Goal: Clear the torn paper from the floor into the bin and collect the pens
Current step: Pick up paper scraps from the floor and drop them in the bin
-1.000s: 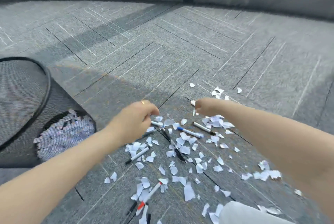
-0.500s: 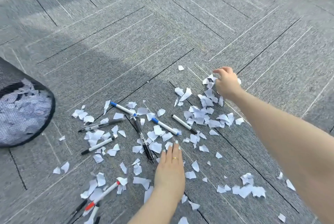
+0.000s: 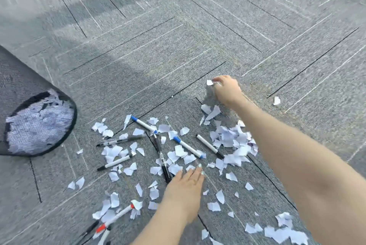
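Torn white paper scraps [image 3: 231,140] lie scattered over the grey carpet, mixed with several pens: a blue-capped pen [image 3: 144,125], another blue-capped pen [image 3: 188,146], a white pen with a black tip [image 3: 210,145], a black pen [image 3: 161,155] and a red-capped marker [image 3: 116,217]. My left hand [image 3: 186,187] rests flat on the carpet with straight fingers, just below the black pen. Farther out, my right hand [image 3: 227,90] has its curled fingertips on a single scrap [image 3: 209,82]; that spot is blurred.
A black mesh bin [image 3: 19,78] sits at the left edge, with white paper showing through its mesh. One stray scrap [image 3: 276,100] lies far right. More scraps [image 3: 285,229] lie at the bottom right beside my right forearm.
My right hand has left the scrap pile and moved up and left to a lone scrap. My left hand, raised a second ago, lies flat on the carpet. The camera tilted down.
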A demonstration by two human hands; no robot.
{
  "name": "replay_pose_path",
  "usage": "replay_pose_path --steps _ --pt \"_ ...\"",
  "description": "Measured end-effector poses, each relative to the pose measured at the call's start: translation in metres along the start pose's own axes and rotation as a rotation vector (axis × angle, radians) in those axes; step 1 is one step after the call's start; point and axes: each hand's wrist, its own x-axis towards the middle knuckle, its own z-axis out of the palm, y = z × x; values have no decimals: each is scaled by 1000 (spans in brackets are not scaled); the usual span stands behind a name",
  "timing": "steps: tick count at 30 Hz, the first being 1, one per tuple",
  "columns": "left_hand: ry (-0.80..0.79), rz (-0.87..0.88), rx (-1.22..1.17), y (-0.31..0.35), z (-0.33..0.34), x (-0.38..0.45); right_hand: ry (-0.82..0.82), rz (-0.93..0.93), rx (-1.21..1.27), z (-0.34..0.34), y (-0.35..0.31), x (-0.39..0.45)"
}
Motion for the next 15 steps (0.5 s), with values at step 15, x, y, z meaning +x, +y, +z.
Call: replay_pose_path --steps 15 --pt "-127 88 155 -9 -1 6 -351 -295 -200 -8 32 -85"
